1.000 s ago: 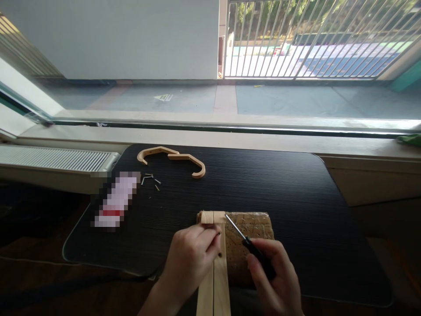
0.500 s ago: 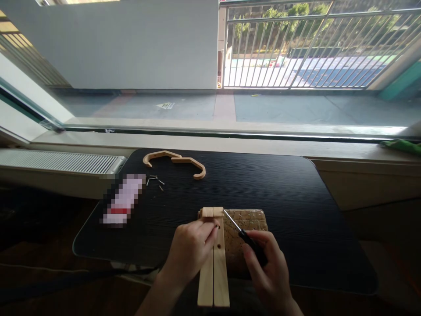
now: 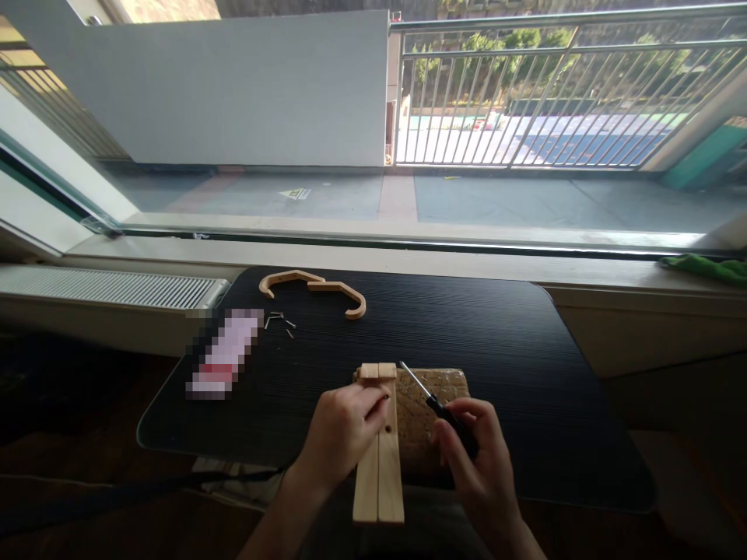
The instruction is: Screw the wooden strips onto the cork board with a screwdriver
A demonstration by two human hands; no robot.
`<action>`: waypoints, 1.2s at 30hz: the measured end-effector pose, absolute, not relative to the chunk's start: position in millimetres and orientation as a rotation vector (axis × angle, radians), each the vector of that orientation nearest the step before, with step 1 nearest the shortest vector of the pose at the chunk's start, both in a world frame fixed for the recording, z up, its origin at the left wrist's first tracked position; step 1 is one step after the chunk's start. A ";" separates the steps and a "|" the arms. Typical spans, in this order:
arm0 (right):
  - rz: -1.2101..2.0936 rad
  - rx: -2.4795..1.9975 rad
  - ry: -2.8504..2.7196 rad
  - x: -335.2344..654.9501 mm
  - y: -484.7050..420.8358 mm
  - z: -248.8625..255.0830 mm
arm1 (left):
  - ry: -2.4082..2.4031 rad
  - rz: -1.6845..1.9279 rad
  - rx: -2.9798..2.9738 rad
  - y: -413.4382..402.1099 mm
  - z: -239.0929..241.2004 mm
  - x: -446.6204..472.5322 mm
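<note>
Two pale wooden strips (image 3: 385,474) lie side by side with a short crosspiece (image 3: 378,371) at their far end. Dark holes show along the right strip. Across the left strip rests my left hand (image 3: 345,424), its thumb and fingertips pinched together beside the upper hole; whatever they hold is too small to make out. My right hand (image 3: 482,455) grips a screwdriver (image 3: 447,416) by its black handle. The metal shaft points up and left, its tip just right of the crosspiece and apart from it. Under the strips sits a brown, wrapped block (image 3: 435,389).
Two curved wooden hooks (image 3: 344,289) lie at the back of the black table (image 3: 467,327). Several small screws (image 3: 280,319) are scattered at the left, near a blurred pink packet (image 3: 227,354). A radiator (image 3: 117,286) and a window ledge (image 3: 408,260) border the table.
The screwdriver tip has moved slightly up and right, away from the crosspiece's edge. My left hand keeps its pinch on the wood. The camera view has tilted a little.
</note>
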State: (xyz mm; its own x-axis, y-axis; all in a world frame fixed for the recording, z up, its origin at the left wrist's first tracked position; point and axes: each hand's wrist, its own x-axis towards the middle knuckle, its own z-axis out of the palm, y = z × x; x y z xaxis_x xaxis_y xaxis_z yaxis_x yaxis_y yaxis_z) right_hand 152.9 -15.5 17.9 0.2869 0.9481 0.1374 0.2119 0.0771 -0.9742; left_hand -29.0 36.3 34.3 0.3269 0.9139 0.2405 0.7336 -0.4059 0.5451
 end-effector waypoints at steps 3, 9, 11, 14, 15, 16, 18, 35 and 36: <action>0.782 -1.378 -1.187 158.6 -16.0 26.1 | 1.460 0.772 2.235 37.4 33.1 -29.4; 0.631 -1.311 -1.337 173.2 2.8 49.6 | 1.400 0.889 2.169 37.4 28.0 -30.3; 0.610 -1.248 -1.484 175.3 12.8 56.0 | 1.381 0.895 2.136 37.8 27.5 -30.3; 0.586 -1.238 -1.623 172.9 25.8 64.0 | 1.365 0.895 2.080 38.9 27.5 -30.1; 0.581 -1.245 -1.655 170.8 29.3 66.3 | 1.359 0.898 2.066 39.2 27.5 -30.1; 0.573 -1.247 -1.681 168.4 32.3 68.2 | 1.353 0.903 2.057 39.5 27.4 -30.0; 0.550 -1.258 -1.717 163.5 37.3 70.8 | 1.347 0.912 2.050 40.0 26.9 -30.1; 0.519 -1.268 -2.043 151.1 59.1 93.1 | 1.306 0.944 2.116 42.2 23.8 -30.1; 0.512 -1.271 -2.051 150.1 60.3 93.5 | 1.311 0.943 2.128 42.2 23.9 -30.1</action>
